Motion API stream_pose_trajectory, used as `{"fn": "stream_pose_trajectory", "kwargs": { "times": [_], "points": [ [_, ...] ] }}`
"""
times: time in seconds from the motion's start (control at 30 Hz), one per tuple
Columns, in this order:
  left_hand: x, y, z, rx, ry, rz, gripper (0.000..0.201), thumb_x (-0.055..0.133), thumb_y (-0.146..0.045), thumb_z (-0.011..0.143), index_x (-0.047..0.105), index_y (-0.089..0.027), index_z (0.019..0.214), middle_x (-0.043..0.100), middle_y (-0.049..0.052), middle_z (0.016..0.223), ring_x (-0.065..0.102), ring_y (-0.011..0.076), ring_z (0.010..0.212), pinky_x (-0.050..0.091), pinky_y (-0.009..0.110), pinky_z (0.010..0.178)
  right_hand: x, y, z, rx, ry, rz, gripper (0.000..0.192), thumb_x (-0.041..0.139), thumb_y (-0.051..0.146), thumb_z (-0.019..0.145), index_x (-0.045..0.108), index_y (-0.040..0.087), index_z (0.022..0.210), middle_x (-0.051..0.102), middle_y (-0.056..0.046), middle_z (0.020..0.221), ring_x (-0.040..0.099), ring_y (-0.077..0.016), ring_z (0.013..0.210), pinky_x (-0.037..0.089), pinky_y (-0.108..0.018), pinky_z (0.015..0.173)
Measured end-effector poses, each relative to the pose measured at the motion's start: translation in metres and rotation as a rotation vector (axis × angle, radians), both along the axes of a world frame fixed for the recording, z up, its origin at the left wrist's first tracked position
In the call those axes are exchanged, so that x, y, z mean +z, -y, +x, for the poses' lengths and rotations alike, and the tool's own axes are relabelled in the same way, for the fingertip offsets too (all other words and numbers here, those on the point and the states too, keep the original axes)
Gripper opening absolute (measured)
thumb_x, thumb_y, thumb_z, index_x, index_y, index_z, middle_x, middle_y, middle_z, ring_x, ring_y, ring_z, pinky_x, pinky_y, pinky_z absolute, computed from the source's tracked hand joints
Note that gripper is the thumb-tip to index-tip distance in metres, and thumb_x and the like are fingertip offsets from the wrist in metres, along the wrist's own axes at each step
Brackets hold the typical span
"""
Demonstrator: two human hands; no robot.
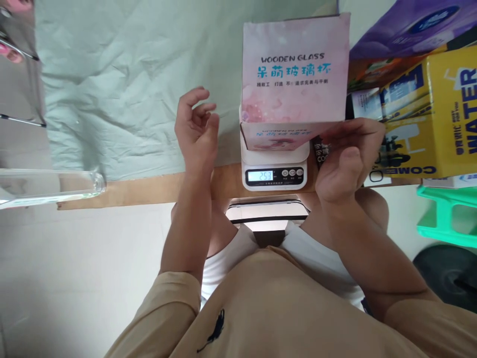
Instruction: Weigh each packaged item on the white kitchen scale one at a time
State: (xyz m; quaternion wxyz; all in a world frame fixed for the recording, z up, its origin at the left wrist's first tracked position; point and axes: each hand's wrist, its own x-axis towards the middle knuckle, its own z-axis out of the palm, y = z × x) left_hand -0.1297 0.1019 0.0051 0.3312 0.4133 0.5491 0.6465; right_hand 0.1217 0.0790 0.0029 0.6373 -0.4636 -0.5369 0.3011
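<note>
A pink cardboard box printed "WOODEN GLASS" rests on a white digital kitchen scale, whose lit display appears to read 253. To the left of the box, my left hand hovers over the cloth, its fingers loosely curled and apart, with nothing in them. At the box's lower right corner is my right hand, fingers stretched toward the box and thumb apart. Whether those fingertips touch the box cannot be made out. A dark printed item is partly hidden between the right hand and the scale.
A pale green cloth covers most of the wooden table. Yellow boxes and a purple package crowd the right side. A clear glass vessel juts in at left. Below right stands a green stool.
</note>
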Motion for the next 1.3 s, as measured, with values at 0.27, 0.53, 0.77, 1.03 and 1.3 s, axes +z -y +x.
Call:
{"fn": "stream_pose_trajectory", "kwargs": {
  "times": [0.27, 0.53, 0.77, 1.03, 1.3],
  "points": [
    [0.005, 0.007, 0.015, -0.037, 0.043, -0.092, 0.023, 0.075, -0.048, 0.097, 0.067, -0.029, 0.106, 0.081, 0.002, 0.112, 0.079, 0.0202, 0.096, 0.066, 0.033, 0.084, -0.002, 0.0, 0.0, 0.014, 0.025, -0.011, 0.042, 0.055, 0.067, 0.095, 0.062, 0.029, 0.11, 0.058, -0.002, 0.099, 0.061, -0.0182, 0.09, 0.051, -0.039, 0.082],
    [-0.003, 0.001, 0.003, -0.061, 0.083, -0.005, 0.062, 0.099, -0.041, 0.078, 0.057, -0.032, 0.123, 0.079, -0.009, 0.118, 0.067, 0.0209, 0.134, 0.063, 0.041, 0.115, -0.005, 0.0, 0.0, 0.021, 0.054, 0.005, 0.041, 0.056, 0.066, 0.095, 0.061, 0.028, 0.111, 0.06, -0.003, 0.101, 0.061, -0.0181, 0.09, 0.052, -0.039, 0.081],
    [-0.001, 0.002, 0.005, -0.101, 0.085, 0.034, 0.053, 0.094, -0.04, 0.083, 0.059, -0.035, 0.123, 0.073, -0.005, 0.138, 0.056, 0.0253, 0.15, 0.062, 0.041, 0.117, -0.006, -0.003, -0.001, 0.023, 0.024, 0.045, 0.039, 0.059, 0.064, 0.095, 0.064, 0.029, 0.111, 0.061, -0.003, 0.101, 0.062, -0.018, 0.09, 0.049, -0.038, 0.081],
    [0.002, 0.003, 0.009, -0.072, 0.035, -0.037, 0.059, 0.087, -0.054, 0.086, 0.058, -0.036, 0.134, 0.069, 0.002, 0.147, 0.048, 0.0307, 0.163, 0.063, 0.039, 0.114, -0.005, -0.003, -0.002, 0.013, 0.042, 0.076, 0.037, 0.059, 0.06, 0.095, 0.064, 0.027, 0.111, 0.06, -0.003, 0.098, 0.062, -0.0193, 0.089, 0.049, -0.038, 0.079],
    [-0.012, 0.005, -0.006, -0.173, -0.017, 0.09, 0.051, 0.076, -0.052, 0.094, 0.057, -0.037, 0.14, 0.059, 0.005, 0.163, 0.07, 0.0323, 0.142, 0.068, 0.04, 0.106, 0.035, -0.004, 0.001, -0.052, 0.17, 0.281, 0.035, 0.058, 0.061, 0.093, 0.064, 0.032, 0.112, 0.053, -0.003, 0.102, 0.062, -0.0206, 0.093, 0.054, -0.045, 0.085]
  ]
}}
